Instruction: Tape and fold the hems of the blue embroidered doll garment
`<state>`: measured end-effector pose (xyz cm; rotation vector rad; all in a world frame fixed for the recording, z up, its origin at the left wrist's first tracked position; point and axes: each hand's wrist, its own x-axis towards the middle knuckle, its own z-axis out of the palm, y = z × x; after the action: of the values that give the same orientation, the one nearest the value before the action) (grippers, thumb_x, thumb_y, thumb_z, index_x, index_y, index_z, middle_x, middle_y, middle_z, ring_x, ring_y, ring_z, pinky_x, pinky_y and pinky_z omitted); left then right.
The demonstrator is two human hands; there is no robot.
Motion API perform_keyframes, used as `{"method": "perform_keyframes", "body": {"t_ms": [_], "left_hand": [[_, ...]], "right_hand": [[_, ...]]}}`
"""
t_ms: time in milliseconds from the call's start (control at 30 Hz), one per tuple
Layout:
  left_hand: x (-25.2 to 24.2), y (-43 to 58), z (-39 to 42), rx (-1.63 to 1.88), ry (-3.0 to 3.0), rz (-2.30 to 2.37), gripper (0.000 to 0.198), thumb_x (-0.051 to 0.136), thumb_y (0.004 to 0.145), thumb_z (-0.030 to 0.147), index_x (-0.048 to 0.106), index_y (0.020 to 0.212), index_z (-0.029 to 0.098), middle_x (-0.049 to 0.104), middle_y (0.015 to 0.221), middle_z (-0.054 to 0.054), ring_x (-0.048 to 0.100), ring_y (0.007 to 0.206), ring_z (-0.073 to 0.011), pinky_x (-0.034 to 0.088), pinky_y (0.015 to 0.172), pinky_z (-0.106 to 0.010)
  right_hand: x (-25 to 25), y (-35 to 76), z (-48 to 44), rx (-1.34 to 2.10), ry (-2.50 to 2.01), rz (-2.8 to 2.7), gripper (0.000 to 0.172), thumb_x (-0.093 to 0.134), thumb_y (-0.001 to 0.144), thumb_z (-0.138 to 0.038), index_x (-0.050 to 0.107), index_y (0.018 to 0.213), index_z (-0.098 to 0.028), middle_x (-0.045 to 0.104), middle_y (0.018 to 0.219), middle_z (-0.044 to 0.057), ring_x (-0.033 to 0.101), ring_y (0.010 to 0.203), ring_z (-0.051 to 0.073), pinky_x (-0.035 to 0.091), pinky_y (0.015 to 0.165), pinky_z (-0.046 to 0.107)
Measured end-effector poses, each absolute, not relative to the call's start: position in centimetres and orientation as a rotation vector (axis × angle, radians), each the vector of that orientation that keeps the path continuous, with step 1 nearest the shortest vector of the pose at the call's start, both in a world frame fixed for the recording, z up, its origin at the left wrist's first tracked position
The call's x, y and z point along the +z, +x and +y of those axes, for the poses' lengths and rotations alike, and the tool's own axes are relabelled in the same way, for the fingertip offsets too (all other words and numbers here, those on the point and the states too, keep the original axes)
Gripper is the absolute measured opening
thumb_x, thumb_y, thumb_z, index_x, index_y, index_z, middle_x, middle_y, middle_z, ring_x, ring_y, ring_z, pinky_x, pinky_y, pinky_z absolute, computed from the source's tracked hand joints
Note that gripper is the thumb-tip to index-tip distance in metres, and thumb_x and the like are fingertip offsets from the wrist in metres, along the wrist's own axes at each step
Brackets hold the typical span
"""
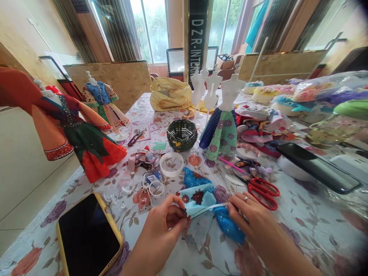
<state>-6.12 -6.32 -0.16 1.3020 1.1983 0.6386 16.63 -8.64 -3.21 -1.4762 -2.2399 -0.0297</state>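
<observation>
Low over the table, my left hand (169,220) pinches the left edge of a small blue doll garment (199,197). The cloth is light blue with dark red flower motifs and a stitched lower edge, and darker blue parts stick out at the top and lower right. My right hand (250,218), with a ring on one finger, is closed on a thin white strip (217,205) whose other end lies against the garment's edge. Whether the strip is ribbon or a tool I cannot tell. Red-handled scissors (263,191) lie just beyond my right hand.
A phone in a yellow case (89,237) lies at front left; a black phone (319,166) rests at right. A dark woven basket (182,135), a white ring (171,165) and dressed doll forms (222,130) stand ahead. Headbands and bags (310,96) crowd the right. Someone's red sleeve (17,88) reaches in.
</observation>
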Motion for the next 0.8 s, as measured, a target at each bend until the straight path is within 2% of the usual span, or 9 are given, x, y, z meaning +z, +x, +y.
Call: {"method": "perform_keyframes", "body": {"t_ms": [100,200,300,433,567,800], "left_hand": [[0.0,-6.2,-6.3,0.630,1.317,1.227,0.014,0.058,0.071,0.016,0.048,0.080,0.020,0.062,0.066,0.003,0.060,0.064,-0.0143,0.044,0.060,-0.025],[0.3,-6.2,-6.3,0.621,1.337,1.235,0.013,0.058,0.071,0.016,0.049,0.079,0.020,0.062,0.065,0.002,0.061,0.063,-0.0147,0.044,0.059,-0.025],[0.4,-6.3,-6.2,0.597,1.360,1.238,0.011,0.057,0.071,0.016,0.050,0.080,0.020,0.063,0.065,0.001,0.062,0.064,-0.0159,0.044,0.058,-0.025],[0.1,-6.4,-6.2,0.577,1.380,1.244,0.012,0.055,0.072,0.016,0.049,0.082,0.020,0.062,0.066,0.001,0.062,0.063,-0.0159,0.043,0.058,-0.026],[-0.2,-6.5,-6.2,0.572,1.373,1.218,0.012,0.054,0.072,0.016,0.049,0.082,0.020,0.061,0.065,0.001,0.062,0.063,-0.0162,0.046,0.061,-0.028],[0.1,-6.5,-6.3,0.588,1.360,1.206,0.013,0.055,0.069,0.015,0.050,0.080,0.019,0.059,0.064,0.002,0.060,0.061,-0.0158,0.045,0.058,-0.027]], "right_hand": [[-3.5,17.0,-8.6,0.022,-1.572,-2.190,0.039,0.028,0.096,-0.017,0.060,0.073,-0.019,0.068,0.077,0.008,0.065,0.070,0.022,0.053,0.073,0.039],[-3.8,17.5,-8.6,0.038,-1.591,-2.198,0.037,0.031,0.096,-0.020,0.062,0.075,-0.021,0.068,0.084,0.007,0.064,0.075,0.021,0.053,0.068,0.033],[-4.0,18.0,-8.6,-0.038,-1.581,-2.224,0.038,0.030,0.097,-0.021,0.062,0.076,-0.021,0.067,0.077,0.006,0.062,0.069,0.020,0.052,0.064,0.032],[-3.9,18.5,-8.6,-0.154,-1.547,-2.259,0.041,0.026,0.096,-0.016,0.061,0.075,-0.021,0.067,0.076,0.007,0.063,0.069,0.021,0.052,0.068,0.035],[-3.8,19.1,-8.5,-0.065,-1.632,-2.208,0.033,0.032,0.094,-0.017,0.058,0.073,-0.023,0.067,0.076,0.005,0.064,0.071,0.021,0.051,0.070,0.035],[-1.3,19.1,-7.1,0.091,-1.620,-2.019,0.031,0.036,0.093,-0.027,0.055,0.070,-0.024,0.066,0.071,0.003,0.064,0.069,0.021,0.048,0.062,0.032]]}}
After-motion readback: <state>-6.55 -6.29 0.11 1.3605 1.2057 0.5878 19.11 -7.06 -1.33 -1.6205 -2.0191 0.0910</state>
